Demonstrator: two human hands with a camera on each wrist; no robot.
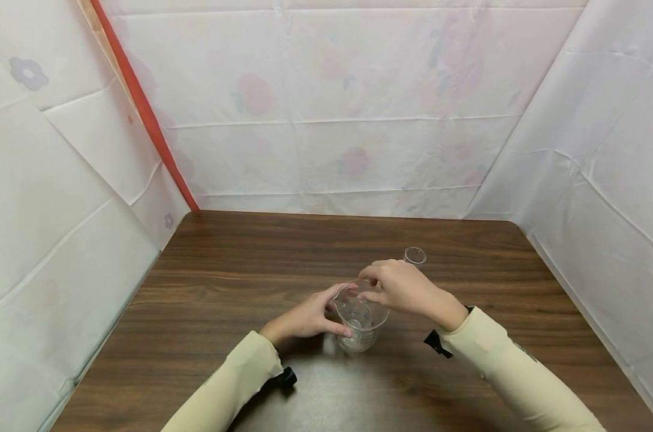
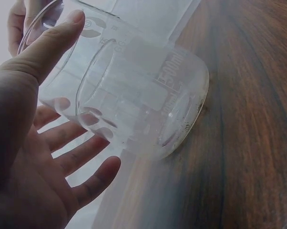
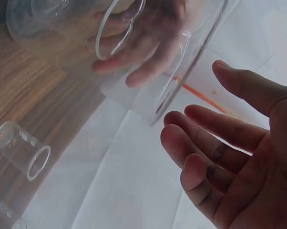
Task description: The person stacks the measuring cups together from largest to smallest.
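Observation:
A large clear glass beaker (image 1: 365,341) stands on the wooden table, with a 500ml mark visible in the left wrist view. Inside it sits a smaller glass beaker (image 1: 357,313), its rim (image 3: 101,40) below the large one's. My left hand (image 1: 311,313) holds the large beaker from the left, thumb in front and fingers round the far side. Over the right part of the rim is my right hand (image 1: 407,289). Its fingers (image 3: 224,133) are loosely bent with nothing between them, close beside the large beaker's rim in the right wrist view.
Just beyond my right hand stands a small glass beaker (image 1: 415,256). Part of another small glass vessel (image 3: 5,213) shows at the lower left of the right wrist view. White cloth walls (image 1: 315,108) surround the brown wooden table (image 1: 223,258) at the back and sides.

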